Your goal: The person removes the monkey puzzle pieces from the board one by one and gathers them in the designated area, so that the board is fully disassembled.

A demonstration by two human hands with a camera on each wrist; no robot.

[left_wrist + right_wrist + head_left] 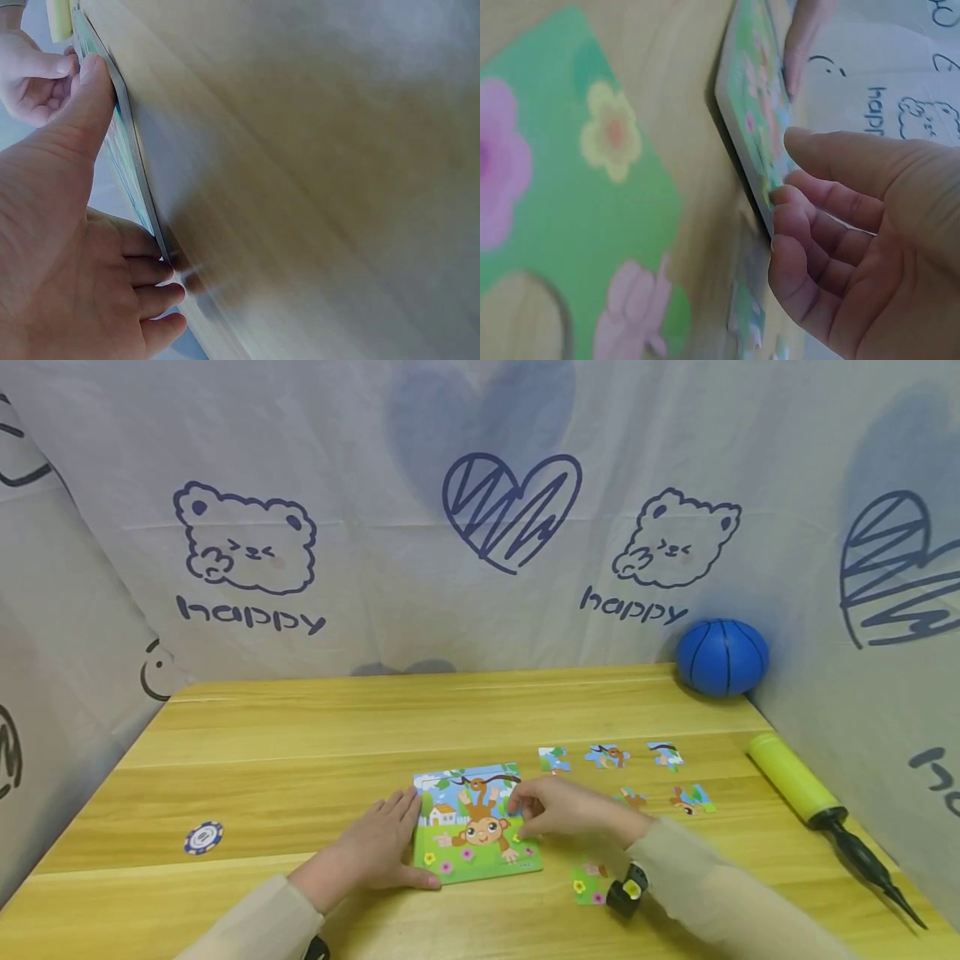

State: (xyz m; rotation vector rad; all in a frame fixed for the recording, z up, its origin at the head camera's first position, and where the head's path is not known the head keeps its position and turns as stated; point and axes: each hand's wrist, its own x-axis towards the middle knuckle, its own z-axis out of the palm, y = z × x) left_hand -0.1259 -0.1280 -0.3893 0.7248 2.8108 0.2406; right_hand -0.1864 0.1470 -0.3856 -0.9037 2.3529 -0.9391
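Observation:
A puzzle board [468, 837] with a monkey picture lies on the wooden table. Along its left edge rests my left hand [378, 843], fingers straight and thumb at the lower left corner; the left wrist view shows the thumb and fingertips touching the board's edge. My right hand [558, 808] is at the right edge, its fingers loosely bent over the picture. In the right wrist view nothing shows between the thumb and fingers of this right hand [847, 225]. Near the right wrist lies a flowered puzzle piece [588, 885], partly covered by a black wrist device [627, 895].
Several loose puzzle pieces [608, 756] lie right of the board, some partly behind the right forearm. A yellow-green hand pump [798, 777] and a blue ball [722, 657] stand along the right side. A round chip [204, 837] lies at left. A printed curtain [375, 527] encloses the table.

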